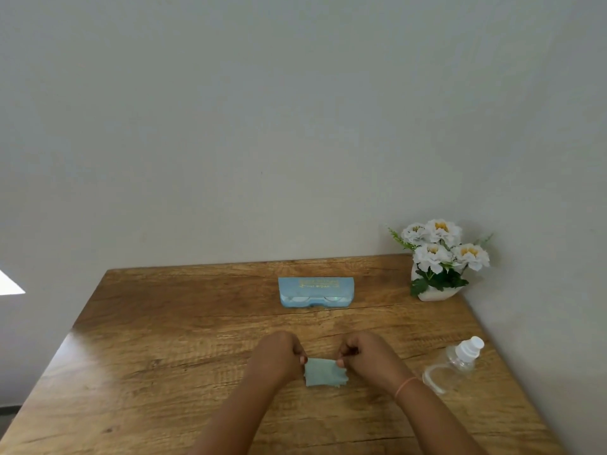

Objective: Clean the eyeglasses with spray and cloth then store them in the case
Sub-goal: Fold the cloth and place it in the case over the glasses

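I see a wooden counter [164, 339] from above, set against a plain pale wall [262, 126]. Near the front edge, 2 bare hands meet over a small grey-green cloth [323, 372]. The left hand [279, 354] pinches the cloth's upper left corner between thumb and curled fingers. The right hand [361, 351] pinches the upper right corner the same way, so the cloth is stretched between them. Its lower edge looks ragged, and I cannot tell whether it touches the counter. A thin orange band [405, 385] circles the right wrist.

Well beyond the hands, toward the wall, a light blue case [316, 284] with gold lettering sits open. The eyeglasses [332, 299] lie inside it, with 2 pale lenses showing along its near side.

To the right of the hands, a clear spray bottle [455, 364] with a white cap lies on its side, cap pointing toward the far right. In the far right corner, white flowers [440, 254] with yellow centres stand in a small white pot [437, 295].
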